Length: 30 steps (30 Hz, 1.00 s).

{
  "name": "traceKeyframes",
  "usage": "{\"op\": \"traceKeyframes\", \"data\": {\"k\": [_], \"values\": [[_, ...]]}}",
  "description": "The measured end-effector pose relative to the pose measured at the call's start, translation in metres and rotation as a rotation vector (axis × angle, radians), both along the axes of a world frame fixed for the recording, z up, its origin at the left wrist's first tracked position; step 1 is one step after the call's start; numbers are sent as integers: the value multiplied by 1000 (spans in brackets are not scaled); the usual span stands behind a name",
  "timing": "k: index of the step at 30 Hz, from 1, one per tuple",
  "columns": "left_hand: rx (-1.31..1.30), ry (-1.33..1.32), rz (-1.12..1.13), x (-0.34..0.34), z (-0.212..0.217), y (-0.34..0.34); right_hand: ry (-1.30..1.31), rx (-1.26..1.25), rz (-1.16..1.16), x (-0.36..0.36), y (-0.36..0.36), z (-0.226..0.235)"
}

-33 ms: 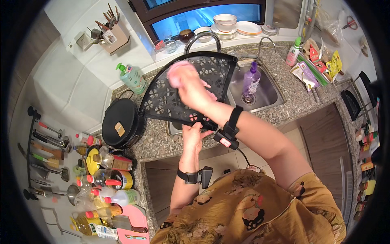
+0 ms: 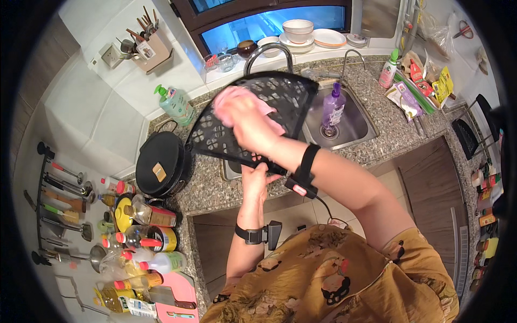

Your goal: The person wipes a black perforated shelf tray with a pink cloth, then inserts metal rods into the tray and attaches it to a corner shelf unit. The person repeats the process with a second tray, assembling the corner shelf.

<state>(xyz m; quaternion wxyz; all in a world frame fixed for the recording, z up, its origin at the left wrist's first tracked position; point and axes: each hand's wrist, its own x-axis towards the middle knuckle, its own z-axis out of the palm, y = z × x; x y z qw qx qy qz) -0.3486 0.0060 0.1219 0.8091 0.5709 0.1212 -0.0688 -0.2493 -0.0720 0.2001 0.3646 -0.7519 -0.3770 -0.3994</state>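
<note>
Over the sink (image 2: 344, 126), left hand (image 2: 257, 180) grip clamped on black perforated basket (image 2: 269, 97), right hand (image 2: 250, 126) pressing pink cloth (image 2: 229, 102) flat.

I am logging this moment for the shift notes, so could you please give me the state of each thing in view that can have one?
Black perforated tray: held tilted over the counter.
Left hand: gripping the tray's lower edge.
Right hand: pressing a pink cloth on the tray.
Faucet: no water visible.
Sink: purple bottle standing upright inside.
Black round pot: lid on.
</note>
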Motion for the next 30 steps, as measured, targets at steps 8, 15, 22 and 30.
{"op": "traceKeyframes", "data": {"k": [8, 15, 22, 30], "values": [[-19, -195, 103, -4, 12, -11, 109, 197, 12, -26, 15, 16], [200, -185, 71, -4, 21, -6, 300, 331, -283, -19, 6, 12], [780, -584, 34, 19, -24, 17, 145, 140, 16, -46, 27, 17], [224, -203, 52, -4, 14, 25, -6, -214, 236, -34, -5, 9]]}}
